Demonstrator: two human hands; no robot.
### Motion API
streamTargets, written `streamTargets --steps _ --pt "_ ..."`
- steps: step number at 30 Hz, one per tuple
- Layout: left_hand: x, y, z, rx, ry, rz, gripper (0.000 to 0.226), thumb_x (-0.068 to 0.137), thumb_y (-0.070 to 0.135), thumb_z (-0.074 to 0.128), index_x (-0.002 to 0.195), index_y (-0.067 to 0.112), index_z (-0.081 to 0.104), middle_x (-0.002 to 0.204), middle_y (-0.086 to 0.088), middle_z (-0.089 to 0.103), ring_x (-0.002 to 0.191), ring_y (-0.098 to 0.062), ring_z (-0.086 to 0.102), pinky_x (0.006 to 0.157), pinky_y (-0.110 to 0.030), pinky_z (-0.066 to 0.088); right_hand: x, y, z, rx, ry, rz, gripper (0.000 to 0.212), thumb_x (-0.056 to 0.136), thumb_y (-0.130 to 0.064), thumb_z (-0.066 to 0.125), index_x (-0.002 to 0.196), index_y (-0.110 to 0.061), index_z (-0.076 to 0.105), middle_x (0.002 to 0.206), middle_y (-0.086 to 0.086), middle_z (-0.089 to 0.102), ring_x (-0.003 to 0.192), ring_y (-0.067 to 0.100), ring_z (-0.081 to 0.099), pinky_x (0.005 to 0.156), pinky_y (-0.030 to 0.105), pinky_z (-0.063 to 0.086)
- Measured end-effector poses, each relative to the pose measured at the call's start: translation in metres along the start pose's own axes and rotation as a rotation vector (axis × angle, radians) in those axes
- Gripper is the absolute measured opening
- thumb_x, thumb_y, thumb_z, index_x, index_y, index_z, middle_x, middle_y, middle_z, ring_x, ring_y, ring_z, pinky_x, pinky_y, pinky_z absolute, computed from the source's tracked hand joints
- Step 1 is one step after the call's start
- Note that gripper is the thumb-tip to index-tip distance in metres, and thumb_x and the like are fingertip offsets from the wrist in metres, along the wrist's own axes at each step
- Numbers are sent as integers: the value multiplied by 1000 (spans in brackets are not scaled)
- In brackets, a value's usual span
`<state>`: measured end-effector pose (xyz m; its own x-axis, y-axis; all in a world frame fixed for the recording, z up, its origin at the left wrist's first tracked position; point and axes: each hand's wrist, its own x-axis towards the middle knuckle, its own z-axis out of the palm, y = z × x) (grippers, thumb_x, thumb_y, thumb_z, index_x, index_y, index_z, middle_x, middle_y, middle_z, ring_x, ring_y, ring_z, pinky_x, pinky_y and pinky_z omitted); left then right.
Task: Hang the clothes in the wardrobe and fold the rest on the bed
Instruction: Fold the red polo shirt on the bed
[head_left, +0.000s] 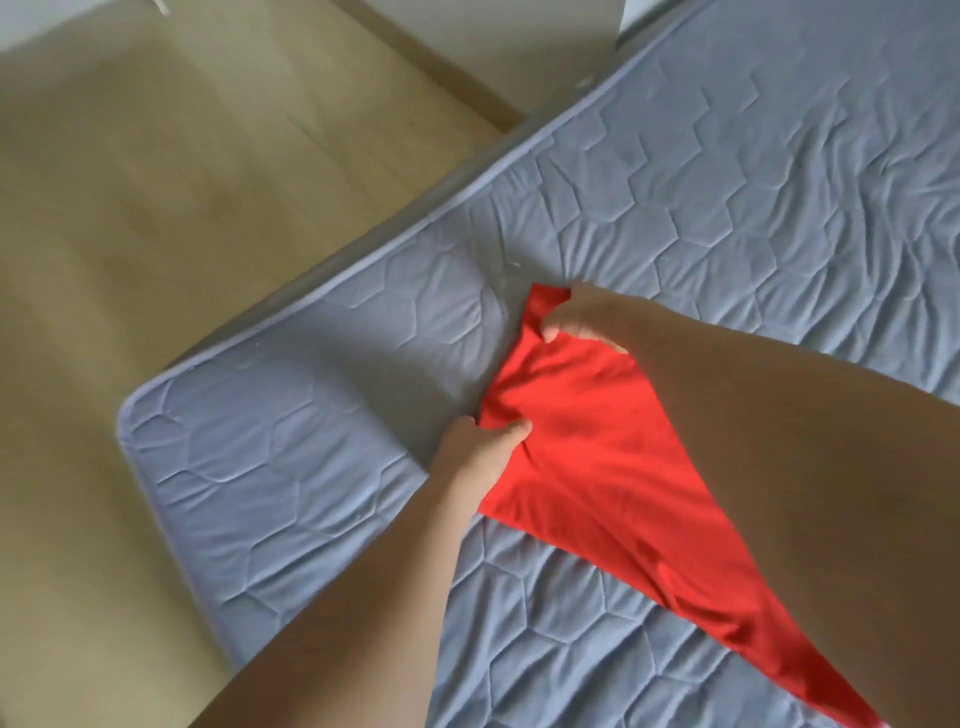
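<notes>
**Laying Out the Red Garment for Folding**

Both forearms enter from the lower edge, nearest the camera. Left hand (485, 441) pinches a bunched edge of the thin, bright red stretch-fabric garment (587, 462), thumb on top. Right hand (582, 322) grips the far corner of the same garment, fingers curled round the cloth. Garment location: on the grey-blue quilted mattress cover of the bed (779, 182), near its corner, with the lower part trailing toward the camera under the right forearm.

Recommended procedure, as a judgement:
- Draw the two held points apart until the bunching at the left hand flattens.
- Lower the cloth flat before releasing either grip.
- Smooth outward, then fold edge to edge.

Inventory:
- Hands: two.
- Red garments: one.
- Beds: one.
- Tan wood-look floor (156, 260): one.
</notes>
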<state>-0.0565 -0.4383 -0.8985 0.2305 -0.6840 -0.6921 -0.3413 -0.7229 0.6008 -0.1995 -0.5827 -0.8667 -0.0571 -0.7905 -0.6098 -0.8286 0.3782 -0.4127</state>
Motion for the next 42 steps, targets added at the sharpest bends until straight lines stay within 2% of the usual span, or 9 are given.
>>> streamTargets --steps 5,10,17,21,26,29,33,39,42 --pt "-18 14 -6 -189 -208 -71 58 54 41 82 101 9 72 92 -9 74 84 -26 71 87 -47 56 -18 0 -25 106 -140 29 54 49 -17 60 102 -10 58 102 14 55 92 29 58 84 39 47" --pt "-60 67 -24 -142 -302 -13 27 79 19 76 105 11 71 96 -9 73 89 -26 70 87 -37 54 -58 7 -84 159 -58 -27 28 41 -15 49 68 -13 50 75 11 49 71 22 49 64 32 38" --pt "-145 232 -89 69 -160 355 11 82 24 73 88 14 72 78 -3 65 67 -15 57 63 -27 43 -169 -47 -245 516 175 -110 24 76 6 46 69 -14 56 57 4 53 47 19 50 45 15 41" --pt "-193 300 -128 239 -39 517 23 81 31 71 67 15 62 55 3 53 51 -14 47 53 -28 34 -210 -74 -305 670 242 -186 31 73 11 45 63 -15 55 44 -5 49 52 16 43 48 22 34" --pt "-261 336 -158 577 116 686 26 82 34 62 71 11 60 67 -9 63 69 -30 62 60 -35 43 -267 -87 -338 809 291 -269 20 62 3 54 64 -17 55 60 0 51 66 16 46 58 24 36" --pt "-280 316 -150 760 157 762 29 88 32 56 64 17 48 58 2 50 64 -27 52 50 -30 27 -280 -67 -317 885 261 -253 22 57 -1 55 70 -18 51 70 1 52 74 18 52 61 22 43" --pt "-271 241 -110 843 127 734 21 90 36 54 78 19 52 83 -2 64 83 -28 60 60 -27 33 -274 -8 -254 773 231 -220 16 56 -4 58 65 -15 50 64 3 48 67 17 47 58 26 37" --pt "-267 66 -21 920 -143 515 23 89 37 53 91 16 61 100 -5 68 98 -28 63 68 -26 37 -286 120 -101 490 -51 16 18 51 -6 53 68 -4 58 55 2 50 60 17 51 57 24 39" --pt "-284 1 13 845 -412 316 20 83 35 57 84 15 62 86 -3 66 83 -22 63 61 -23 36 -305 166 -57 98 -299 183 26 56 -9 58 82 -9 60 82 7 55 78 21 53 61 24 41"
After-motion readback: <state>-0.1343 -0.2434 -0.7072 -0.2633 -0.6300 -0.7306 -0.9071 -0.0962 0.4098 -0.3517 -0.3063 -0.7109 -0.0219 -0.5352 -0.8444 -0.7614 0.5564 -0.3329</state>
